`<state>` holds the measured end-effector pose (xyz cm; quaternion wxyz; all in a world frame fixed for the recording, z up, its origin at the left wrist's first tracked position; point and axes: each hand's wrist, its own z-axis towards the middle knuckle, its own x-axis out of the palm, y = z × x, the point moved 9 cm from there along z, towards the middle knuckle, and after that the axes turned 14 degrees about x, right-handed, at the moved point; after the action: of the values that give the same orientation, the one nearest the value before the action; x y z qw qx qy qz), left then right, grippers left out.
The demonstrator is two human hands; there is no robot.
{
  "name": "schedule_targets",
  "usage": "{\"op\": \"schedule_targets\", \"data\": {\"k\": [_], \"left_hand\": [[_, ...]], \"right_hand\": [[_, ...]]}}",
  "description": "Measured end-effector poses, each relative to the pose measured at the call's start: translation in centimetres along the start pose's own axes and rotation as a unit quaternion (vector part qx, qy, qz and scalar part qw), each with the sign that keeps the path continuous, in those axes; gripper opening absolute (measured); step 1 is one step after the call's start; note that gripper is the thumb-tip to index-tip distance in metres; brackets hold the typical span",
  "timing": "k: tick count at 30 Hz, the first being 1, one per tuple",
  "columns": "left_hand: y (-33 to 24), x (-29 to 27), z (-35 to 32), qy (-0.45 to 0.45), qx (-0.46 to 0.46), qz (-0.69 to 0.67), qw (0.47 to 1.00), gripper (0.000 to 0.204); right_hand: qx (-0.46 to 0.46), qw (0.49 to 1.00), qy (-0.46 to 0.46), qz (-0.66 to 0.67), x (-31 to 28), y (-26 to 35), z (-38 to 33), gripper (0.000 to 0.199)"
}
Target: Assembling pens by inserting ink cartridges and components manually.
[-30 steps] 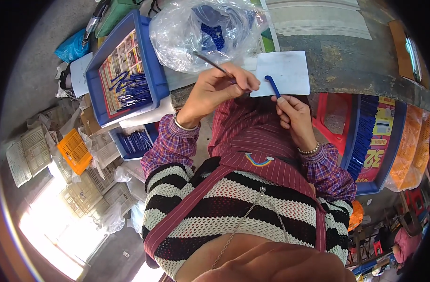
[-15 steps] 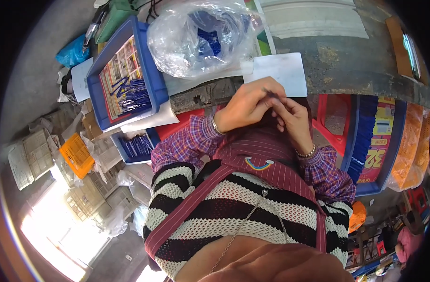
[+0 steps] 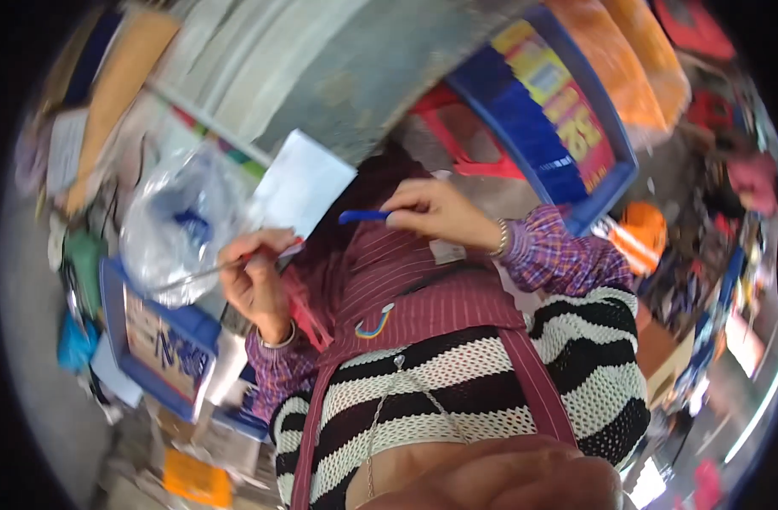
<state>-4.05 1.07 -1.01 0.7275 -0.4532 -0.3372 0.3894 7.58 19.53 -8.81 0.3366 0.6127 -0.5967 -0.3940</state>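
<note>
Between the thumb and fingers of my right hand (image 3: pixel 444 212) is a small, narrow blue piece (image 3: pixel 363 216) with a rounded end, pointing left over my lap. My left hand (image 3: pixel 254 276) is closed around a thin, metal-coloured rod-like tool (image 3: pixel 189 279), which sticks out to the left. A small red and white bit shows at its fingertips; the tool's exact kind is blurred. The two hands are apart. A white sheet of paper (image 3: pixel 304 183) lies at the table edge just beyond them. My maroon striped apron (image 3: pixel 440 314) spreads beneath both hands.
A clear plastic bag (image 3: pixel 164 246) with blue pieces stands beyond my left hand. Near it is a blue bin (image 3: pixel 203 327) with blue pieces. At the right, another blue bin (image 3: pixel 620 174) holds many blue pieces, beside a red stool (image 3: pixel 457 140) and orange bags (image 3: pixel 614 64).
My hands were together and have moved apart. The blue piece now shows in my right hand and the thin tool in my left. The whole view has swung to the right.
</note>
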Motion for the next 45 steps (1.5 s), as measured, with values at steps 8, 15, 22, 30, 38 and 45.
{"op": "schedule_targets", "data": {"k": [8,15,22,30,38,45], "left_hand": [[2.2,1.6,-1.1,0.034,-0.037,-0.005,0.999,0.026],[2.2,2.5,-1.6,0.057,-0.062,0.006,0.996,0.027],[2.7,2.9,-2.1,0.059,-0.097,-0.006,0.993,0.026],[3.1,2.7,-2.1,0.066,-0.134,-0.031,0.988,0.014],[0.0,3.5,-1.0,0.123,-0.062,0.025,0.99,0.011],[-5.4,2.2,-0.2,0.108,0.002,0.034,0.994,0.011]], "right_hand": [[0.284,0.832,-0.459,-0.127,-27.0,-15.6,-17.4,0.021],[0.49,0.691,-0.531,-0.024,-26.5,-25.9,-26.9,0.049],[0.5,0.715,-0.488,-0.027,-24.8,-28.6,-24.6,0.056],[0.434,0.76,-0.45,-0.176,-28.1,-31.8,-24.8,0.046],[0.256,0.887,-0.382,-0.039,-25.1,-16.2,-14.5,0.022],[0.043,0.994,-0.097,-0.024,-12.4,-0.9,-2.9,0.011]]}}
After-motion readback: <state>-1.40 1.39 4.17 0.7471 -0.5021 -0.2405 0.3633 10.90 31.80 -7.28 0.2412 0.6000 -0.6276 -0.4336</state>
